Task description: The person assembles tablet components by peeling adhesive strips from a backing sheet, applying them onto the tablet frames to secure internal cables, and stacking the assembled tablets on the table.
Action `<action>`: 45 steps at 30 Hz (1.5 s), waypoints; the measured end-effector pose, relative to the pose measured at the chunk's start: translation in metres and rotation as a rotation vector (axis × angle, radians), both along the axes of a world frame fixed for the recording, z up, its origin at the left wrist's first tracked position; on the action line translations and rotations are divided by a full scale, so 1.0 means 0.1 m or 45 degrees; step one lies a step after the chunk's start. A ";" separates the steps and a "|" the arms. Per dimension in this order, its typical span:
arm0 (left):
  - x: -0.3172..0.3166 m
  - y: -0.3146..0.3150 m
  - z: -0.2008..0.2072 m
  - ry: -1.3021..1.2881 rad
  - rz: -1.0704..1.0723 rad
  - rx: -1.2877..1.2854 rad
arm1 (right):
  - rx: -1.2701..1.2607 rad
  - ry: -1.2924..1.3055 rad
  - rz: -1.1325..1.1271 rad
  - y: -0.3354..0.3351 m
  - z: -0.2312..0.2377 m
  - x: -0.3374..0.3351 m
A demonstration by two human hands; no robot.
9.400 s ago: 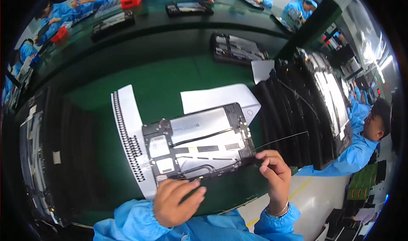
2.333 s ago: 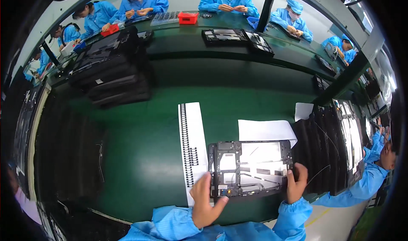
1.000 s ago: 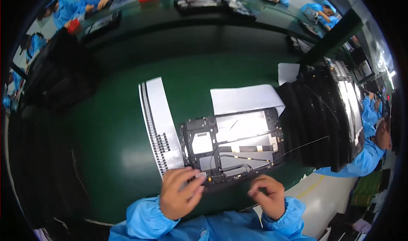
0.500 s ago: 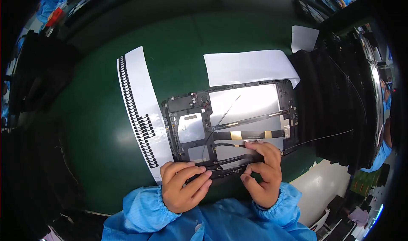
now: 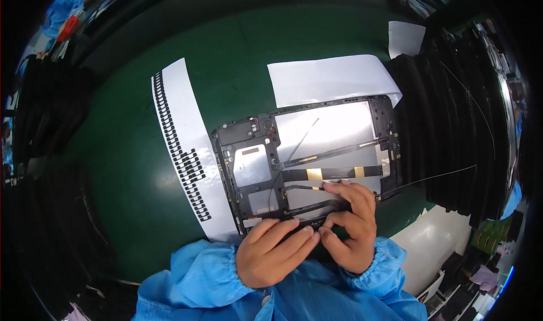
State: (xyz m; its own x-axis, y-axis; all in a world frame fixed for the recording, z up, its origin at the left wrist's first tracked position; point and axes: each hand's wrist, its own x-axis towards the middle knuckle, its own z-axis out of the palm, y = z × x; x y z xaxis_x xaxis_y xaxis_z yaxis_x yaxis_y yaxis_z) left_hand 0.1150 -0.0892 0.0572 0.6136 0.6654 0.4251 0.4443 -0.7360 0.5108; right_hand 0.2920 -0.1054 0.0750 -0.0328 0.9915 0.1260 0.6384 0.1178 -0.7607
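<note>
An opened tablet (image 5: 339, 126) lies in front of me, with its inside facing up: a black frame, a silver metal plate and dark ribbon cables with gold patches (image 5: 314, 174). My left hand (image 5: 274, 256) is closed over the tablet's near edge, its thumb hidden. Along the same edge, farther right, is my right hand (image 5: 355, 225), its thumb and forefinger bent together. Whatever lies between them is too small to make out. Its other fingers reach over a thin cable (image 5: 305, 187) on the plate. Both hands' fingertips nearly meet.
A white strip (image 5: 198, 151) with rows of small black pieces lies left of the tablet. Behind it is a white sheet (image 5: 328, 80), with a smaller white paper (image 5: 406, 38) beyond. Dark stacked panels (image 5: 447, 134) stand right; a thin wire (image 5: 438, 177) runs from them.
My left hand has slid right along the near edge, toward my right hand. My right hand stays almost in place, with its fingers slightly shifted. The view has moved a little.
</note>
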 end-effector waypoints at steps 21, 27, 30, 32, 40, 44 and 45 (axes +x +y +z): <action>0.03 0.03 -0.08 0.010 -0.058 0.015 | 0.334 -0.147 0.236 0.00 -0.09 0.07; 0.04 0.05 -0.03 -0.100 -0.067 -0.015 | 0.225 -0.233 0.255 0.08 0.13 -0.01; -0.34 0.11 -0.01 -0.267 0.041 0.100 | 0.206 -0.160 0.283 0.30 0.40 -0.29; -0.62 0.22 -0.06 -0.234 0.364 0.150 | 0.240 -0.091 0.274 0.48 0.46 -0.61; -0.96 0.44 -0.55 0.132 0.812 -0.012 | 0.004 -0.911 0.288 1.13 -0.22 -1.81; -1.04 0.50 -0.55 0.131 0.796 -0.075 | 0.029 -0.822 0.383 1.21 -0.34 -1.78; -1.04 0.51 -0.53 0.112 0.758 -0.086 | -0.029 -0.857 0.272 1.18 -0.29 -1.82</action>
